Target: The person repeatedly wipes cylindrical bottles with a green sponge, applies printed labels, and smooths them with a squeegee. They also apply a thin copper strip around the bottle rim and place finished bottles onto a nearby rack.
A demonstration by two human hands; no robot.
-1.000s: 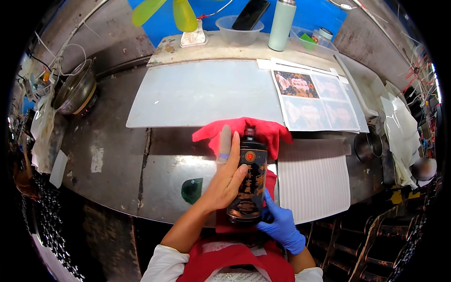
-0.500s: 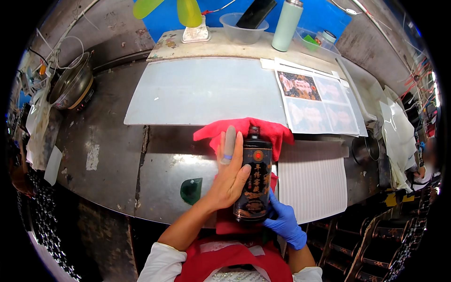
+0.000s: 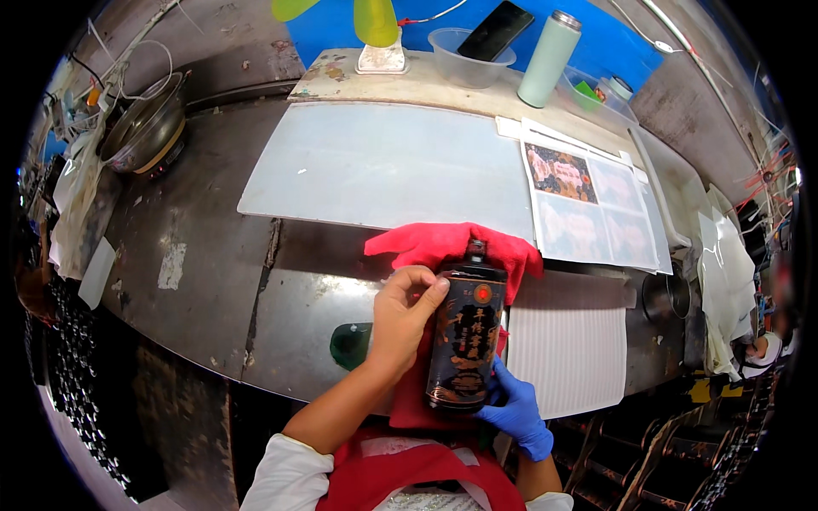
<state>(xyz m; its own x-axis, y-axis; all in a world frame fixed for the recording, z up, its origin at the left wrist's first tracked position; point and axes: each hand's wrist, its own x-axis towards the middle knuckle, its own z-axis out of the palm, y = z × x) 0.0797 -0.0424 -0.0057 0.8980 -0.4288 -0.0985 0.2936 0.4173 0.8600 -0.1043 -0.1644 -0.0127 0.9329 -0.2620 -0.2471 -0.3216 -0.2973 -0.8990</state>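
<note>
A black bottle with gold and red decoration leans over a red cloth on the metal bench, its neck pointing away from me. My right hand, in a blue glove, grips the bottle low on its right side; some of its fingers are hidden behind it. At the bottle's upper left shoulder, my bare left hand has its fingers curled and thumb and forefinger pinched together, touching the edge of the decorated area. Whatever lies in that pinch is too small to make out. A dark green flat piece rests left of my left wrist.
Beyond the cloth lies a pale board, with printed sheets on its right. White ribbed sheeting covers the bench to the right. A metal pan stands far left. On the back shelf are a green flask and a plastic bowl.
My left hand has gone from lying flat with fingers extended along the bottle to a curled pinch at its upper left. My right hand keeps its hold. The view has shifted slightly.
</note>
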